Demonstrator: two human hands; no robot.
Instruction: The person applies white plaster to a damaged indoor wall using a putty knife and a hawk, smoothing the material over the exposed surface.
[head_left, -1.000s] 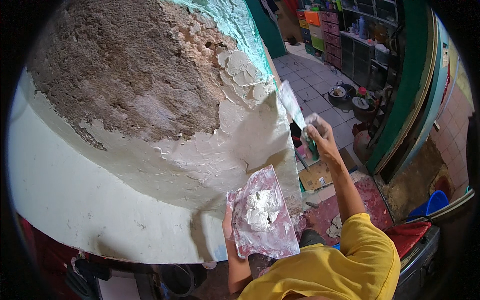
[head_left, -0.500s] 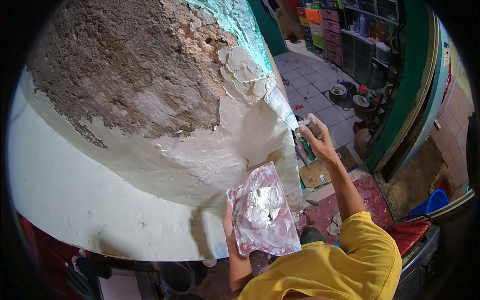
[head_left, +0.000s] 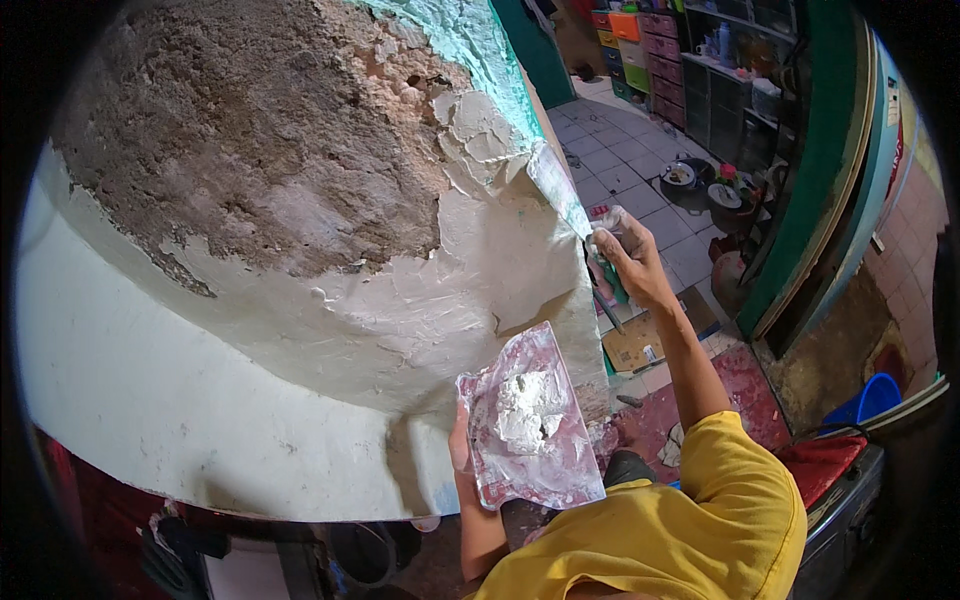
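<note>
My right hand (head_left: 637, 262) grips a putty knife (head_left: 560, 192), its wide blade smeared white. The blade lies along the wall's right edge, touching or very near the fresh white putty layer (head_left: 490, 240). Lower down, my left hand (head_left: 459, 440) supports a reddish board (head_left: 541, 358) from its left side and beneath; most of its fingers are hidden. On the board sits a lump of white putty (head_left: 522, 408). Rough grey-brown bare plaster (head_left: 250, 140) covers the upper left of the wall, with peeling turquoise paint (head_left: 480, 55) at its top right.
Beyond the wall's edge lies a tiled floor (head_left: 620, 180) with pans and dishes (head_left: 680, 176) on it. Coloured drawers (head_left: 665, 70) stand behind. A flattened cardboard piece (head_left: 632, 347) lies below my right hand. At right are a green door frame (head_left: 800, 220) and a blue bucket (head_left: 878, 400).
My right hand and the putty knife have shifted slightly upward along the wall's edge. The board with the putty has barely moved.
</note>
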